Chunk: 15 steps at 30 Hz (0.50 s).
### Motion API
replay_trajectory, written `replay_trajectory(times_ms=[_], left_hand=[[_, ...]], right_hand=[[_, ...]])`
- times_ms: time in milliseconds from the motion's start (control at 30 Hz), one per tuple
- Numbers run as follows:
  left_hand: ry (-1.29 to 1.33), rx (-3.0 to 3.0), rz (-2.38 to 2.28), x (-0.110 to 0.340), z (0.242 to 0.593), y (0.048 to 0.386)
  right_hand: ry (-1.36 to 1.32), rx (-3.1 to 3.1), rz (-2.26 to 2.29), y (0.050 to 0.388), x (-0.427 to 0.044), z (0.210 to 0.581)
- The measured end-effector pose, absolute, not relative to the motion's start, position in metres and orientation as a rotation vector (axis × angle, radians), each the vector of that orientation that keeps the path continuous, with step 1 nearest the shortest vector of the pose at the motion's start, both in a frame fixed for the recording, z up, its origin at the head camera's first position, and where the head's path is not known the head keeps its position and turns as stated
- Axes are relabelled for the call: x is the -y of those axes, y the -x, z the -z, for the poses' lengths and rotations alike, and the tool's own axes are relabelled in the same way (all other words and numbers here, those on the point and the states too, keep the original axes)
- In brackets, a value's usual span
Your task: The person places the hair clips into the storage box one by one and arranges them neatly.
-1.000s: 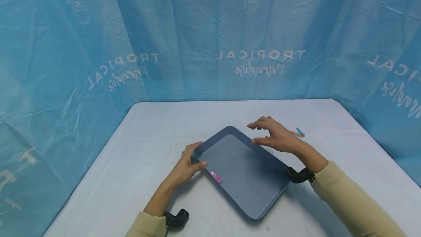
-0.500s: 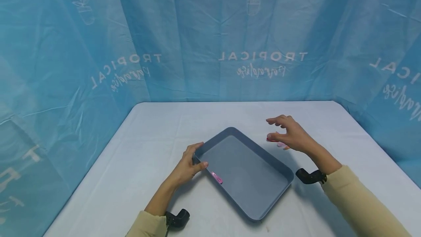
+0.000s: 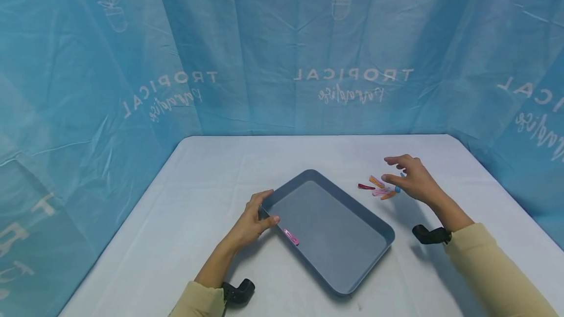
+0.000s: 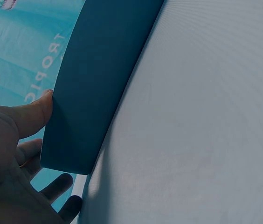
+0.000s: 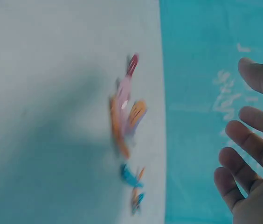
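Observation:
The left hand [image 3: 251, 224] grips the left corner of a grey-blue tray [image 3: 326, 229], thumb over the rim and fingers around the outside. The left wrist view has the thumb of that hand [image 4: 10, 149] against the edge of the tray [image 4: 94, 88]. A pink clip [image 3: 291, 237] lies at the tray's near left side. Over the right part of the table, the right hand [image 3: 416, 180] hovers with fingers apart and bent, holding nothing. Beneath and left of it lie several small clips: a red one [image 3: 366, 187], an orange one [image 3: 387, 195] and others, partly overlapping.
A white cloth [image 3: 211, 175] covers the table. Blue printed curtains [image 3: 264, 53] hang behind and at both sides. Black devices are strapped to the left wrist [image 3: 238, 292] and the right wrist [image 3: 432, 235]. The clips lie right of the tray's far right side.
The right hand has moved right, away from above the tray, uncovering the clips on the cloth. The left hand and the tray have stayed nearly in place.

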<state>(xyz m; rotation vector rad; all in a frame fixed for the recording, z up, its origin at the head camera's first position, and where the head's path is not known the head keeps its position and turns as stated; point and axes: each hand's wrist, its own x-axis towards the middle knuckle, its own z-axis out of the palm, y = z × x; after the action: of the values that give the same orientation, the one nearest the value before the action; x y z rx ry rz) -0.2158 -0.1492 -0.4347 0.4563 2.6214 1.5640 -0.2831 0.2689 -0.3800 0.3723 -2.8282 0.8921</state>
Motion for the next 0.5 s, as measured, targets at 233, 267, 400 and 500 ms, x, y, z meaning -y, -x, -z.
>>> replay_trajectory(times_ms=[233, 267, 400, 500], left_hand=[[-0.471, -2.627, -1.561, 0.149, 0.433, 0.214], [-0.470, -2.627, -1.558, 0.149, 0.433, 0.214], [-0.472, -2.628, -1.545, 0.150, 0.433, 0.214], [-0.470, -2.630, -1.541, 0.150, 0.434, 0.214]], right_hand=[[-0.213, 2.932, -0.861, 0.289, -0.286, 0.396], [-0.200, 2.939, -0.854, 0.290, -0.288, 0.398], [-0.166, 2.956, -0.824, 0.293, -0.296, 0.405], [-0.163, 2.968, -0.796, 0.296, -0.301, 0.410]])
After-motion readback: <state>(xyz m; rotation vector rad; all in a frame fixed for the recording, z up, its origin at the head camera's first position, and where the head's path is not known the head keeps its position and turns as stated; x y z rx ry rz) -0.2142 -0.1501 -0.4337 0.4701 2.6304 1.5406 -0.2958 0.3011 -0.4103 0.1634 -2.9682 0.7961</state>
